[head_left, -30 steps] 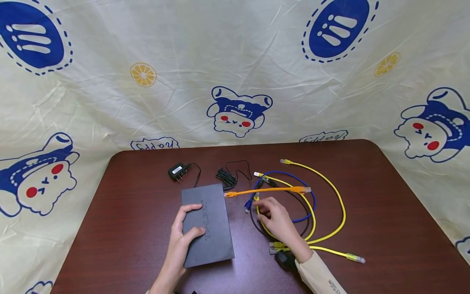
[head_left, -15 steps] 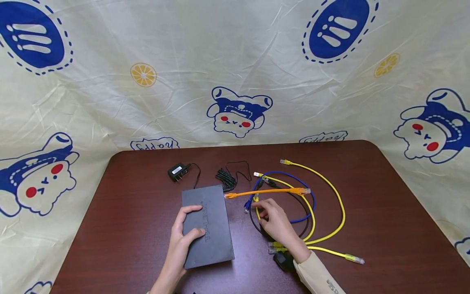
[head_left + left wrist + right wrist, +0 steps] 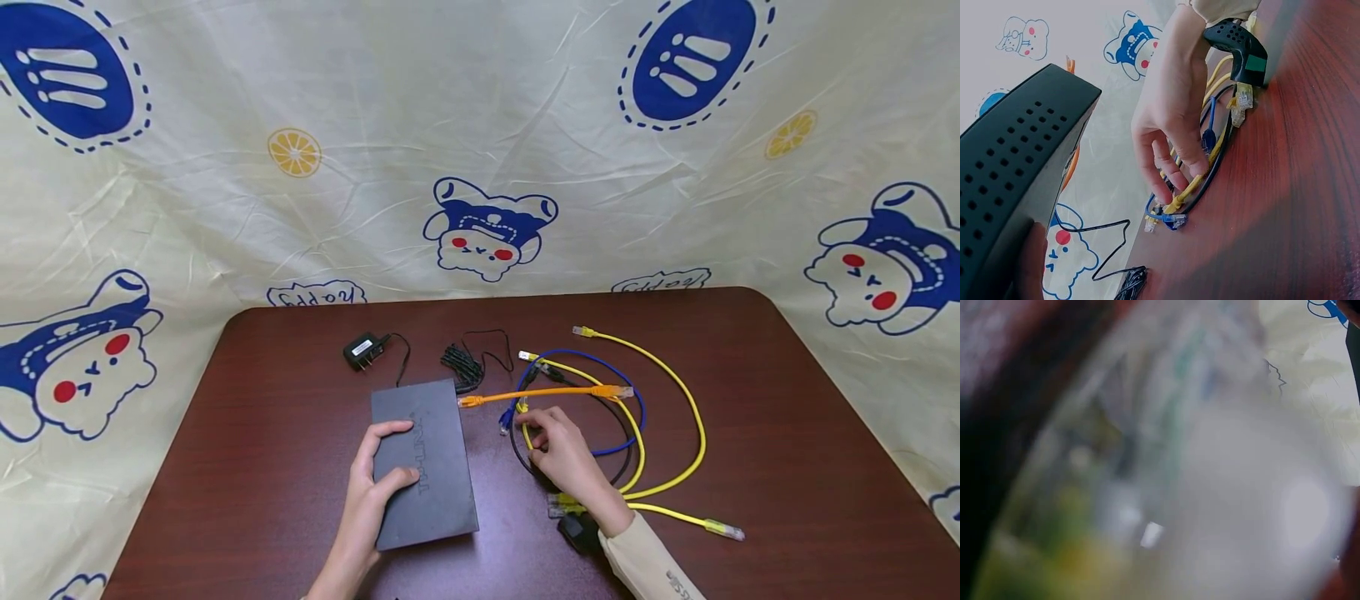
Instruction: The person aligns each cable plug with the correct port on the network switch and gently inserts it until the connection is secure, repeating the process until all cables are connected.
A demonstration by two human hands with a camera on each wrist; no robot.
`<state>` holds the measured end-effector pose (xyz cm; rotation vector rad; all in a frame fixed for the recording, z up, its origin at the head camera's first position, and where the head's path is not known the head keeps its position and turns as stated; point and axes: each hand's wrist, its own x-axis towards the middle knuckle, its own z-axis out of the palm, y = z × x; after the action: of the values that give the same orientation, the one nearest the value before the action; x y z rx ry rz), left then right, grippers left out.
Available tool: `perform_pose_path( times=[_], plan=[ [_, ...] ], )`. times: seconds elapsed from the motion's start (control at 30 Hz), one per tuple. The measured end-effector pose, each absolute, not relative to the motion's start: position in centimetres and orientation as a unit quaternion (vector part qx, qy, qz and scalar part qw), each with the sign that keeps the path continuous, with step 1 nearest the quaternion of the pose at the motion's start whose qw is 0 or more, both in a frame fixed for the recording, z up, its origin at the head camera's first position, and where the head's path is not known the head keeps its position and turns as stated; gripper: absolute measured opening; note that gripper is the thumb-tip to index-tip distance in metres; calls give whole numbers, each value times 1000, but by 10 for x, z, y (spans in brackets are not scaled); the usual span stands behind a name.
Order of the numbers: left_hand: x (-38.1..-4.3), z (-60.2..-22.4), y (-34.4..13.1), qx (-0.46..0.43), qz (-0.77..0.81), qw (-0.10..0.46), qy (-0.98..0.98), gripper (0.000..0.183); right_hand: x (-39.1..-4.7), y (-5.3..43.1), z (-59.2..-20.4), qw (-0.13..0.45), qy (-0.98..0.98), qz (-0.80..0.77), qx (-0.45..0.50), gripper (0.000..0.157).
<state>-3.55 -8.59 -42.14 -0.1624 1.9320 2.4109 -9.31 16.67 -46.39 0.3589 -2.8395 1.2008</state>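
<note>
My left hand (image 3: 372,479) grips a dark grey TP-Link network box (image 3: 427,500), thumb and a finger over its top face. In the left wrist view its vented side (image 3: 1022,156) shows. An orange network cable (image 3: 540,393) meets the box's right edge with one plug; the other plug points right. My right hand (image 3: 562,450) hangs over a yellow network cable (image 3: 1200,181), fingers loosely bent and a gap between thumb and index finger. Whether it touches the cable I cannot tell. The right wrist view is blurred by clear plastic (image 3: 1147,456) close to the lens.
A blue cable (image 3: 611,360), a black cable and several yellow ones (image 3: 701,417) lie coiled on the right of the brown table (image 3: 810,517). A black power adapter (image 3: 363,351) and its bundled cord (image 3: 461,362) lie at the back. A patterned cloth (image 3: 375,233) hangs behind the table.
The box and orange cable have sunk very slightly. My right hand has shifted a little left and down over the cables. Both hands otherwise keep their places.
</note>
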Motion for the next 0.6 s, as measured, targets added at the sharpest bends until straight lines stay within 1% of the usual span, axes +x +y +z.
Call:
perform_pose_path(
  times=[0.47,0.6],
  plan=[
    [-35,-421,-87,-55,777,21,627,54,-90,168,-450,13,-913,399,83,55],
    [-35,-421,-88,-54,776,19,628,54,-88,169,-446,16,-907,413,85,60]
  ],
)
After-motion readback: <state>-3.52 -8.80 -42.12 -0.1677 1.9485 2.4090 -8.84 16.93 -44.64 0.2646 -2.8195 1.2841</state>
